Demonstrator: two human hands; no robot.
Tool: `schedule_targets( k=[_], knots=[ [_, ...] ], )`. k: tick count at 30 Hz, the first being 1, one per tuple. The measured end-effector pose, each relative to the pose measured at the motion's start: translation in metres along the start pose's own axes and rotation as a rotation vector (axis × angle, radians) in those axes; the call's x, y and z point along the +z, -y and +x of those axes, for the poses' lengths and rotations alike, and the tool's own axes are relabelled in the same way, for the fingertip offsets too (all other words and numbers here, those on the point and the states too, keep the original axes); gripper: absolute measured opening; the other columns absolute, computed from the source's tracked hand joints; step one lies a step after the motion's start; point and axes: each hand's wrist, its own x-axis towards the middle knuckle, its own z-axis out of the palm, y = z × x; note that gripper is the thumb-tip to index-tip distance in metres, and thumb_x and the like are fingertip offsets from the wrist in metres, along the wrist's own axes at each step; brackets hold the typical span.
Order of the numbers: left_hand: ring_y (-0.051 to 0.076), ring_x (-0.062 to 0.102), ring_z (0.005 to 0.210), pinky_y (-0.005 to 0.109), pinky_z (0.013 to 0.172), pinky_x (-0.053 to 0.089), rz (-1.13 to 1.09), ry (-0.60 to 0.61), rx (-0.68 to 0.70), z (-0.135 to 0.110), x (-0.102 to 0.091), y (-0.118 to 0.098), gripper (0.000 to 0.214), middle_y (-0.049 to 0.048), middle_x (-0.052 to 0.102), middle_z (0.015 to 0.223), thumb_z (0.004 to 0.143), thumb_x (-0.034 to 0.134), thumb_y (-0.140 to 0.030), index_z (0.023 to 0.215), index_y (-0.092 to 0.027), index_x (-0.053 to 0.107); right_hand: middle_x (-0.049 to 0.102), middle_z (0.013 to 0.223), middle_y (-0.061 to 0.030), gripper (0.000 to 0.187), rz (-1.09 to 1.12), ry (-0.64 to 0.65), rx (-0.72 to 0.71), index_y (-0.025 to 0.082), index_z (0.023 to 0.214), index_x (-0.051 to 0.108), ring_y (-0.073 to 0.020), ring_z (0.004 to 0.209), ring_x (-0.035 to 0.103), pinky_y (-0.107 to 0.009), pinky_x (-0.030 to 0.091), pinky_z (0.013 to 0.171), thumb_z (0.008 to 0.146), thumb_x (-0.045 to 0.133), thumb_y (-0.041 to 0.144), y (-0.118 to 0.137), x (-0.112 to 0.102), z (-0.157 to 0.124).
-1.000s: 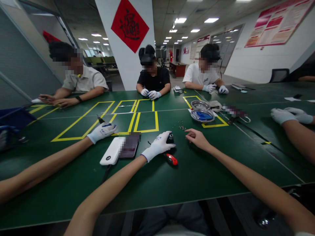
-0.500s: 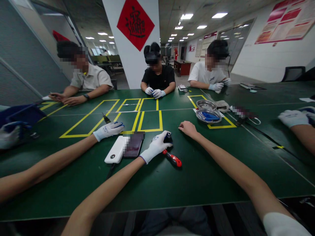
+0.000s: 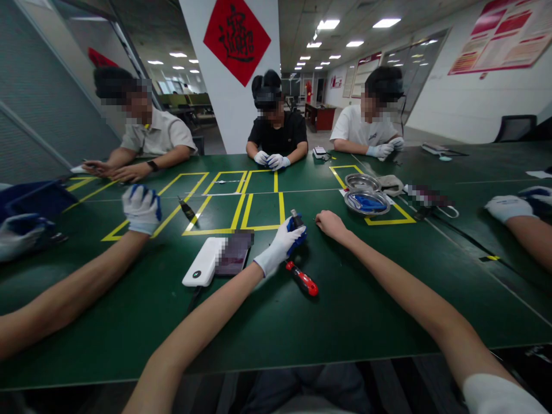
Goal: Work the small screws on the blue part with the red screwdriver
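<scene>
My left hand [image 3: 280,244], in a white glove with a blue palm, is closed round a small black object [image 3: 296,219] with a metal tip and holds it just above the green table [image 3: 302,328]. Right beside it, my bare right hand [image 3: 330,224] rests on the table with its fingers curled down; whatever is under them is hidden. A red-handled screwdriver [image 3: 304,280] lies just below my left hand. A white power bank [image 3: 199,270] and a phone [image 3: 233,259] lie to the left of my left forearm.
A co-worker's gloved hand [image 3: 141,208] is raised over the yellow tape boxes [image 3: 263,210], near a dark tool [image 3: 187,210]. Two metal dishes [image 3: 366,202] stand at the right. Another co-worker's gloved hands [image 3: 511,207] rest far right. Three people sit opposite.
My left hand has lifted the black object off the table and tilted it up. My right hand slid left toward it and curled. The co-worker's gloved hand rose and moved left.
</scene>
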Motion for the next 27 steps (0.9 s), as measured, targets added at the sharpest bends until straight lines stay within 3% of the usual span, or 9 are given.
schedule_targets(
  k=[4, 9, 15, 18, 22, 27],
  knots=[
    [0.016, 0.061, 0.089, 0.034, 0.087, 0.048, -0.093, 0.040, -0.001, 0.016, 0.010, 0.015, 0.047, 0.0079, 0.063, 0.102, 0.069, 0.072, -0.023, 0.112, -0.016, 0.054, 0.065, 0.098, -0.0177, 0.016, 0.008, -0.023, -0.031, 0.013, 0.087, 0.067, -0.0275, 0.097, 0.059, -0.037, 0.046, 0.086, 0.087, 0.052, 0.018, 0.002, 0.000, -0.002],
    [0.016, 0.059, 0.085, 0.035, 0.084, 0.049, 0.071, -0.001, 0.080, 0.018, 0.006, 0.028, 0.040, 0.0063, 0.063, 0.096, 0.068, 0.073, -0.026, 0.102, -0.015, 0.054, 0.065, 0.099, -0.0148, 0.017, 0.098, -0.082, -0.094, 0.012, 0.095, 0.062, -0.0228, 0.096, 0.059, -0.034, 0.046, 0.088, 0.090, 0.048, 0.018, 0.009, 0.004, -0.015],
    [0.017, 0.060, 0.094, 0.034, 0.090, 0.047, 0.141, 0.036, 0.231, 0.017, -0.002, 0.027, 0.041, 0.0069, 0.063, 0.105, 0.070, 0.069, -0.022, 0.108, -0.015, 0.055, 0.068, 0.083, -0.0051, 0.012, 0.794, -0.276, -0.035, 0.015, 0.085, 0.064, -0.0167, 0.074, 0.065, -0.029, 0.053, 0.072, 0.080, 0.059, 0.025, 0.024, 0.014, -0.026],
    [0.018, 0.060, 0.097, 0.035, 0.092, 0.046, 0.164, 0.008, 0.261, 0.018, -0.002, 0.028, 0.044, 0.0072, 0.064, 0.107, 0.070, 0.070, -0.021, 0.111, -0.016, 0.056, 0.069, 0.083, -0.0051, 0.013, 0.953, -0.328, -0.013, 0.015, 0.083, 0.065, -0.0175, 0.075, 0.066, -0.030, 0.055, 0.073, 0.077, 0.062, 0.026, 0.029, 0.014, -0.028],
    [0.019, 0.061, 0.098, 0.036, 0.092, 0.046, 0.221, -0.049, 0.266, 0.019, -0.002, 0.030, 0.046, 0.0074, 0.065, 0.107, 0.068, 0.071, -0.021, 0.111, -0.016, 0.057, 0.068, 0.086, -0.0051, 0.013, 0.944, -0.406, -0.044, 0.016, 0.086, 0.064, -0.0176, 0.077, 0.066, -0.031, 0.055, 0.074, 0.078, 0.061, 0.025, 0.031, 0.009, -0.031],
    [0.020, 0.062, 0.096, 0.036, 0.091, 0.046, 0.297, -0.115, 0.283, 0.017, -0.003, 0.028, 0.044, 0.0069, 0.066, 0.104, 0.068, 0.071, -0.023, 0.109, -0.018, 0.059, 0.065, 0.090, -0.0059, 0.009, 0.708, -0.470, -0.202, 0.017, 0.090, 0.061, -0.0170, 0.079, 0.063, -0.032, 0.054, 0.077, 0.082, 0.058, 0.019, 0.032, 0.002, -0.037]
  ],
)
